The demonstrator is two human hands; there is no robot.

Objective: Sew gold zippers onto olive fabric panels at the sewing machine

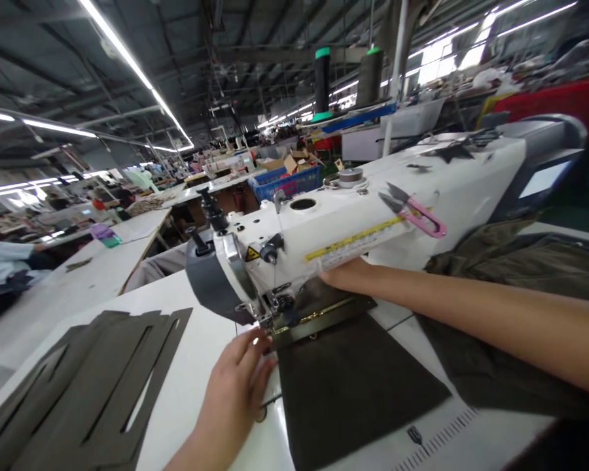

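Observation:
A dark olive fabric panel (353, 386) lies on the bed of a white sewing machine (343, 229). A zipper (319, 315) with gold teeth runs along its far edge, under the needle area. My left hand (238, 376) is beside the presser foot (266, 320), at the zipper's left end. Its fingers are curled and closed; what is between the fingertips is too small to make out. Beneath the machine's arm reaches my right hand (343, 275), over the fabric behind the zipper. The machine hides its fingers.
Cut olive pieces with slots (93, 386) lie on the left of the table. Pink-handled thread snips (415, 212) rest on the machine. Bunched olive fabric (520, 261) is at the right. Thread cones (322, 82) stand behind, near a blue crate (287, 183). A person's sleeve (4, 261) shows at far left.

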